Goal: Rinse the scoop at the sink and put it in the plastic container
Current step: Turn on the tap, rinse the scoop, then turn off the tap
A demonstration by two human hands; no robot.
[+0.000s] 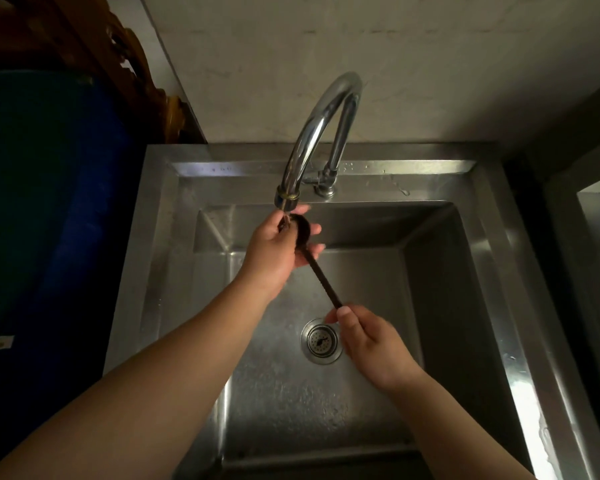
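Right then, the scoop (300, 232) sat under the tap (312, 133), over the sink's (492, 271) back edge. The left hand (278, 251) cupped its bowl; the right hand (368, 344) pinched the handle's end. Wet fingers could slip, and it might drop.

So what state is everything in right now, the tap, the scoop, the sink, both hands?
Faucet: running, a thin stream leaves the spout.
Scoop: bowl under the spout, handle slanting down to the right.
Left hand: cupped around the scoop's bowl.
Right hand: pinching the handle's end.
Sink: wet, no standing water.
Drain strainer: seated in the drain.
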